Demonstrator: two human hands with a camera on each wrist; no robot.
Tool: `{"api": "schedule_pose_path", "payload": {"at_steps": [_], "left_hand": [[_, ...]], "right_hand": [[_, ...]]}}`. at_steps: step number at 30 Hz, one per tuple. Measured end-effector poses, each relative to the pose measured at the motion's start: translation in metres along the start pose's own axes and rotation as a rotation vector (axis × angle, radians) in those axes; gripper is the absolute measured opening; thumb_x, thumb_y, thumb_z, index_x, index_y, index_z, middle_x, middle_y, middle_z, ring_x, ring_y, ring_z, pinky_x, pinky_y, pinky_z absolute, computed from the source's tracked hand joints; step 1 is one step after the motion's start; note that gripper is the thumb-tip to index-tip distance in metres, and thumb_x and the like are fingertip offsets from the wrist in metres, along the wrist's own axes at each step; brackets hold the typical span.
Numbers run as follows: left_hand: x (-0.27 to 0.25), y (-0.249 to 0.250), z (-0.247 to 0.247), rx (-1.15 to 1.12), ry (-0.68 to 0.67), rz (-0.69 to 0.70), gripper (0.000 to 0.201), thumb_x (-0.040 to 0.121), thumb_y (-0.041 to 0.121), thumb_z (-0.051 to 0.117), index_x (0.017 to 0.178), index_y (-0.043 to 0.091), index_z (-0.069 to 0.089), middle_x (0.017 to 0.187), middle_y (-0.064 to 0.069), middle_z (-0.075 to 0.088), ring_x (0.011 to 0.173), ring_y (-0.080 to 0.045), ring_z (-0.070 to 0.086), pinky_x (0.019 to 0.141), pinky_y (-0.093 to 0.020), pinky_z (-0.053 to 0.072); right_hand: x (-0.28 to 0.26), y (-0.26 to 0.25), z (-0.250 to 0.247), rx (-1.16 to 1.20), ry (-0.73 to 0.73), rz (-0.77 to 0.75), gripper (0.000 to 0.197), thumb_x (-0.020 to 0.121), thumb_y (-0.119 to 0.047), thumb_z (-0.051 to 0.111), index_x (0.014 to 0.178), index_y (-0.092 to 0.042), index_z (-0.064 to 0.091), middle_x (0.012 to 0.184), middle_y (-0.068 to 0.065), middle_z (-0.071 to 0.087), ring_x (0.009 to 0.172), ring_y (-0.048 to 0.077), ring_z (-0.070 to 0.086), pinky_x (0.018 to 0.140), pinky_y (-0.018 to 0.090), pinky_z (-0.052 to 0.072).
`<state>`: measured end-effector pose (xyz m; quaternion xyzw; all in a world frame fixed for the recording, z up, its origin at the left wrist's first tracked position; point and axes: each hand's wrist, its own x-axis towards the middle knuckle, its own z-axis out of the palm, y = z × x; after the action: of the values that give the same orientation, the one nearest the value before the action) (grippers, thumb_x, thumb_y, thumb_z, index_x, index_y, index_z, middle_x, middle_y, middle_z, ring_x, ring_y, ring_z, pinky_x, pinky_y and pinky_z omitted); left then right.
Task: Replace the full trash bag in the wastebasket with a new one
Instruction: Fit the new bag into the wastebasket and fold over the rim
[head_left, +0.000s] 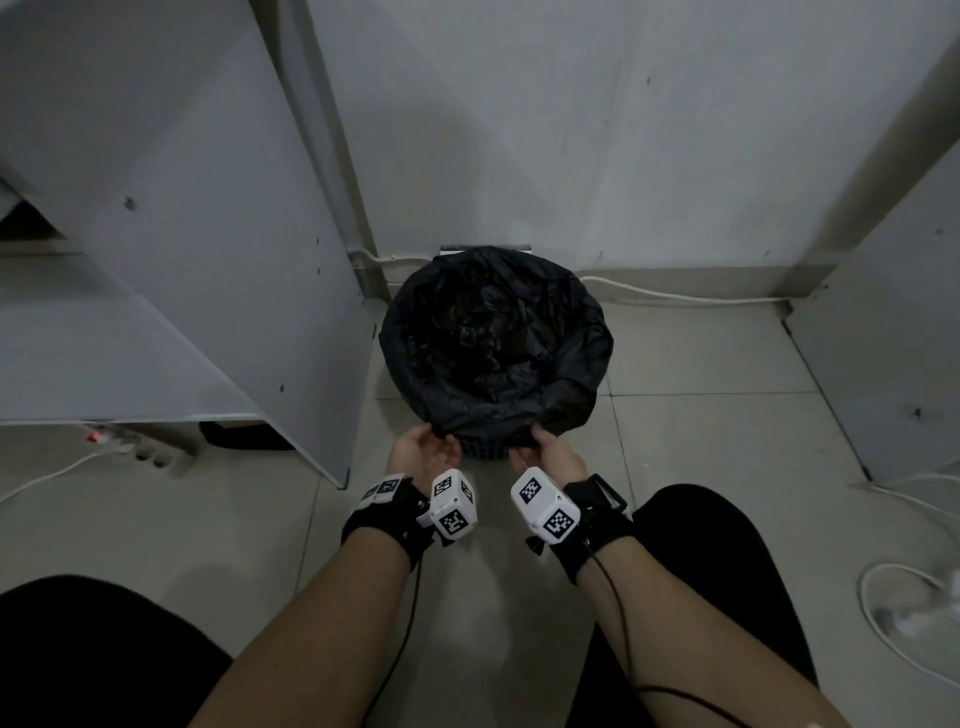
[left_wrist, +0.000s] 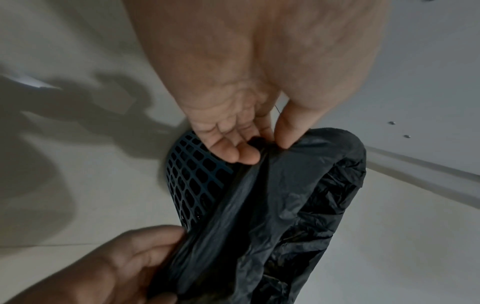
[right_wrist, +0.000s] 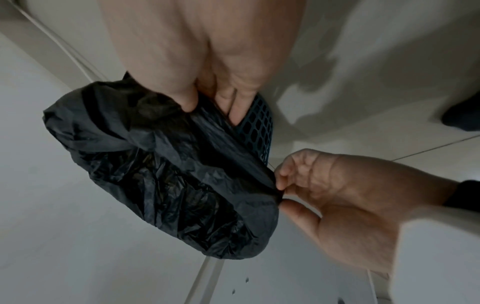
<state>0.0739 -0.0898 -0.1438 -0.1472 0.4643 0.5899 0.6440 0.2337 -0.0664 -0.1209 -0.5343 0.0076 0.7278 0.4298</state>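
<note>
A pale tiled floor (head_left: 701, 364) runs up to a white wall (head_left: 519, 130), with a white cabinet panel (head_left: 182, 234) standing at the left, and the wastebasket (head_left: 485, 451) sits on the floor against the wall, just beside that panel. Only a strip of its dark lattice side shows, because the black trash bag (head_left: 498, 332) lines it and folds down over the whole rim as a cuff. The bag's mouth is open and the inside is dark and crumpled; what it holds cannot be made out. The person crouches in front, both forearms reaching to the near edge of the cuff. The left hand (head_left: 423, 449) pinches the cuff's hem between thumb and fingers (left_wrist: 246, 156), palm turned up, and the right hand (head_left: 553, 452) has its fingers (right_wrist: 233, 107) tucked under the hem with the thumb clamped on top. So the bag's hem lies inside both grips, the two hands near each other on the near side, while the far half of the cuff is well apart from them and clings to the rim. The step in hand looks like peeling the cuff off. To do it well, I would lift the hem up and over the rim rather than pull toward the body, then work each hand round its own side, since thin film dragged across the lattice could tear or tip the light basket.
</note>
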Motion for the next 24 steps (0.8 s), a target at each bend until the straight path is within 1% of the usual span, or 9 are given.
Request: {"api": "schedule_pose_path", "payload": {"at_steps": [2,4,8,10,13,15,17,21,24], "left_hand": [[0.002,-0.002,-0.002,-0.003,-0.018,0.000,0.017,0.094,0.012,0.051,0.082,0.004,0.059,0.069,-0.005,0.064,0.061,-0.014,0.050,0.049,-0.021,0.051],[0.003,-0.004,-0.001,-0.003,-0.023,-0.009,0.019,0.097,0.014,0.051,0.083,0.003,0.059,0.065,-0.005,0.065,0.062,-0.013,0.050,0.049,-0.022,0.052],[0.009,-0.004,-0.002,-0.041,0.011,-0.012,0.014,0.099,0.012,0.049,0.088,0.006,0.054,0.079,-0.007,0.060,0.067,-0.015,0.051,0.051,-0.023,0.056],[0.010,-0.004,-0.002,-0.042,0.013,-0.007,0.014,0.100,0.012,0.047,0.088,0.007,0.054,0.083,-0.007,0.058,0.068,-0.015,0.051,0.052,-0.023,0.056],[0.007,-0.005,-0.002,-0.050,-0.009,-0.011,0.017,0.100,0.013,0.047,0.087,0.005,0.055,0.082,-0.007,0.058,0.068,-0.014,0.051,0.055,-0.024,0.056],[0.003,-0.006,-0.001,-0.072,-0.017,-0.011,0.020,0.098,0.012,0.047,0.083,0.003,0.056,0.077,-0.008,0.059,0.068,-0.016,0.051,0.065,-0.027,0.053],[0.000,-0.006,-0.001,-0.090,-0.020,0.011,0.019,0.094,0.011,0.049,0.079,0.002,0.057,0.071,-0.009,0.061,0.068,-0.019,0.053,0.071,-0.029,0.049],[0.003,-0.006,-0.003,-0.061,-0.041,0.017,0.018,0.094,0.015,0.055,0.082,0.003,0.060,0.075,-0.008,0.062,0.069,-0.016,0.054,0.063,-0.026,0.055],[0.004,-0.005,-0.003,-0.039,-0.052,-0.007,0.018,0.095,0.017,0.056,0.084,0.003,0.060,0.081,-0.007,0.059,0.069,-0.014,0.053,0.058,-0.022,0.057]], "right_hand": [[0.001,-0.001,-0.001,0.034,0.027,0.000,0.028,0.104,-0.011,0.046,0.129,0.000,0.052,0.130,0.018,0.058,0.085,0.024,0.061,0.094,0.038,0.050],[0.002,-0.001,-0.003,0.022,0.068,0.023,0.021,0.104,-0.010,0.043,0.118,0.001,0.055,0.133,0.019,0.056,0.083,0.026,0.060,0.092,0.041,0.050],[0.001,-0.003,-0.008,-0.112,0.158,0.029,0.013,0.101,-0.008,0.049,0.101,0.000,0.058,0.084,0.015,0.058,0.068,0.024,0.053,0.067,0.037,0.048],[-0.002,-0.003,-0.011,-0.161,0.201,-0.005,0.012,0.097,-0.006,0.054,0.089,0.000,0.060,0.074,0.011,0.054,0.064,0.021,0.052,0.065,0.036,0.047],[-0.005,-0.003,-0.003,-0.163,0.117,0.003,0.014,0.100,-0.013,0.051,0.105,-0.001,0.058,0.081,0.010,0.058,0.075,0.022,0.058,0.079,0.037,0.051],[-0.001,-0.004,0.002,-0.108,-0.009,0.045,0.020,0.105,-0.022,0.042,0.115,-0.007,0.052,0.099,0.009,0.060,0.098,0.023,0.058,0.098,0.039,0.044],[0.003,-0.007,0.005,-0.083,-0.097,0.028,0.024,0.107,-0.029,0.036,0.119,-0.013,0.050,0.112,0.004,0.060,0.107,0.019,0.056,0.106,0.037,0.038],[0.015,-0.002,-0.003,-0.098,-0.071,0.031,0.017,0.102,-0.031,0.052,0.100,-0.016,0.059,0.084,-0.008,0.068,0.084,0.010,0.062,0.080,0.029,0.049],[0.025,0.001,-0.007,-0.096,-0.037,0.034,0.022,0.100,-0.034,0.055,0.105,-0.013,0.058,0.091,-0.002,0.061,0.083,0.013,0.061,0.069,0.029,0.048]]}}
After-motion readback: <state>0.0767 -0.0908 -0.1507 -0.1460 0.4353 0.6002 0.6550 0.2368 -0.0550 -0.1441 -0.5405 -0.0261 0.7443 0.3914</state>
